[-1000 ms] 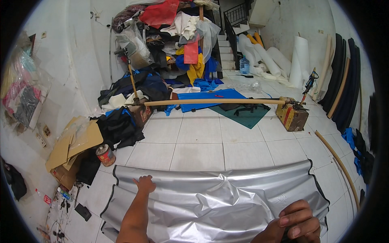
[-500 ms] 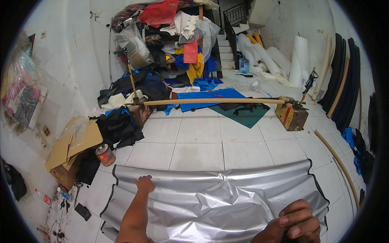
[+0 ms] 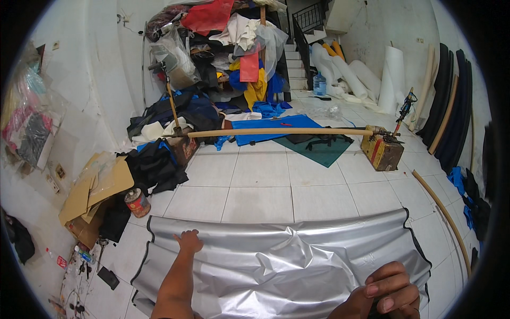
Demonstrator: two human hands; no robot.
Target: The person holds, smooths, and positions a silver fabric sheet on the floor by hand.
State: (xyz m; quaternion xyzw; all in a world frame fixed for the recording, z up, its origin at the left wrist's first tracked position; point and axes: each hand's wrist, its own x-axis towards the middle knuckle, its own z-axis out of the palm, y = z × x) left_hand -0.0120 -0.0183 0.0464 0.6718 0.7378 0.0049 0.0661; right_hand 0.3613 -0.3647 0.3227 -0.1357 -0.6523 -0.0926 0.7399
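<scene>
A silver sheet (image 3: 313,271) lies spread over the white tiled floor (image 3: 260,199) across the bottom centre of the frame, running out past the lower edge. Its surface is smooth and glossy, pale grey where it lies flatter and nearly white where light catches the folds. The strongest creases gather at the centre, where a small raised peak of wrinkles throws sharp bright ridges; softer, longer ripples run sideways toward both ends. The far edge is almost straight, dipping slightly in the middle, while a black binding (image 3: 417,242) trims the right end and similar dark trim follows the left end, both outlines wavy and stepped as if the material lies in layers. The left hand (image 3: 189,241) rests on the sheet near its upper left corner, palm down, its grip apart with the fingers a little spread and clamped on nothing. The right hand (image 3: 392,292) is at the lower right of the frame, in front of the sheet, with its fingers curled toward the thumb; whether that grip is clamped on anything cannot be told from this angle. Just beyond the sheet's upper left corner stands a rusty red tin (image 3: 138,202), next to folded brown cardboard (image 3: 109,183) at the left of the frame.
</scene>
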